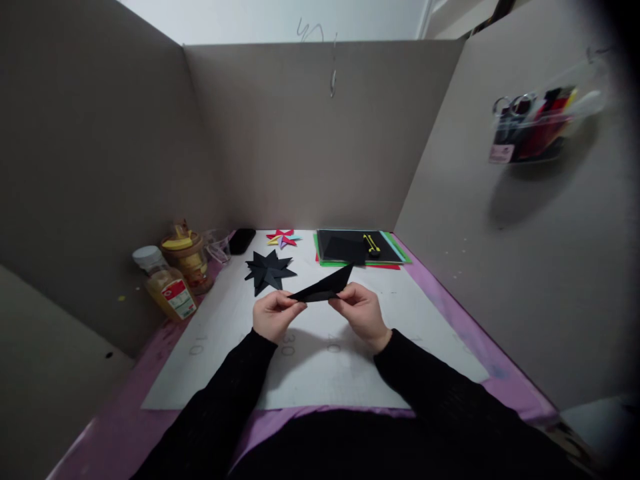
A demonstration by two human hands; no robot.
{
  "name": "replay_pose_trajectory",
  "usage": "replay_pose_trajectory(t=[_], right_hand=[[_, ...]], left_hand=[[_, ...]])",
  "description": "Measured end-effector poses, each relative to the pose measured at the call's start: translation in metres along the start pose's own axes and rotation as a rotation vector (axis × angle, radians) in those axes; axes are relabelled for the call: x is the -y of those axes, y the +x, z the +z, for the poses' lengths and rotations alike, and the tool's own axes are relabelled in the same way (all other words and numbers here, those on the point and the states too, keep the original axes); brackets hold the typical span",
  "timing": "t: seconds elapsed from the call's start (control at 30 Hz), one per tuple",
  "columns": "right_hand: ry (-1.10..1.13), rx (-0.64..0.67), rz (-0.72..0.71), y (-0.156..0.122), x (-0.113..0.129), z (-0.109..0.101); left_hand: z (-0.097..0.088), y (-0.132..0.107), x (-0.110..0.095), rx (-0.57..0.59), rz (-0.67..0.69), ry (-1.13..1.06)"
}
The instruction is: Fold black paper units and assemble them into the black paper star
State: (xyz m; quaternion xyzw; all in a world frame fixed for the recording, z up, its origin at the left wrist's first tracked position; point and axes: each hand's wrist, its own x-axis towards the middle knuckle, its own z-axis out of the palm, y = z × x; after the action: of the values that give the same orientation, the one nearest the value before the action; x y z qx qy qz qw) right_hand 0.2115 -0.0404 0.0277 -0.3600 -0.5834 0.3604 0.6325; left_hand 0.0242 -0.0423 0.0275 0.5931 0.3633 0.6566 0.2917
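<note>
Both hands hold a folded piece of black paper (323,288) above the white cutting mat (320,373). My left hand (273,315) pinches its left tip, fingers closed. My right hand (361,312) grips its right part, fingers closed, where the paper rises to a point. Just beyond the hands a black folded paper star (269,271) lies on the mat. A smaller star of red, pink and blue paper (283,237) lies farther back.
A stack of coloured paper sheets, black on top (357,248), lies at the back right with a yellow and black tool (371,245) on it. Bottles and jars (173,280) stand at the left. Cardboard walls surround the pink table (480,347). A clear pouch with scissors (540,123) hangs on the right wall.
</note>
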Motion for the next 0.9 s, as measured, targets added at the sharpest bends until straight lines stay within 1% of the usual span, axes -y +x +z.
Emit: replay_pose_trajectory(t=[0.1, 0.2, 0.3, 0.37, 0.5, 0.57, 0.67, 0.77, 0.9], right_hand=[[0.004, -0.044, 0.037, -0.0007, -0.0027, 0.0024], [0.013, -0.055, 0.074, -0.0021, -0.0025, 0.0056], [0.045, -0.075, 0.107, -0.0035, -0.0003, 0.0087], [0.064, -0.095, 0.114, -0.0036, 0.0005, 0.0098], [0.123, -0.123, 0.115, -0.0013, -0.0023, 0.0090], [0.168, -0.122, 0.126, -0.0001, -0.0048, 0.0080], [0.194, -0.113, 0.145, 0.0004, -0.0074, 0.0069], [0.173, -0.116, 0.146, -0.0006, -0.0078, 0.0066], [0.149, -0.121, 0.137, -0.0020, -0.0066, 0.0071]], left_hand=[[0.0041, -0.0013, -0.0026, -0.040, -0.132, -0.013], [0.0079, -0.0019, -0.0035, -0.063, -0.268, -0.074], [0.0097, -0.0020, -0.0037, -0.069, -0.328, -0.080], [0.0094, -0.0024, -0.0030, -0.042, -0.307, -0.054], [0.0070, -0.0052, 0.0011, 0.081, -0.154, -0.085], [0.0060, -0.0067, 0.0037, 0.114, -0.092, -0.101], [0.0043, -0.0073, 0.0061, 0.130, -0.034, -0.032], [0.0020, -0.0060, 0.0057, 0.148, -0.006, 0.059], [0.0012, -0.0050, 0.0043, 0.104, -0.006, 0.105]])
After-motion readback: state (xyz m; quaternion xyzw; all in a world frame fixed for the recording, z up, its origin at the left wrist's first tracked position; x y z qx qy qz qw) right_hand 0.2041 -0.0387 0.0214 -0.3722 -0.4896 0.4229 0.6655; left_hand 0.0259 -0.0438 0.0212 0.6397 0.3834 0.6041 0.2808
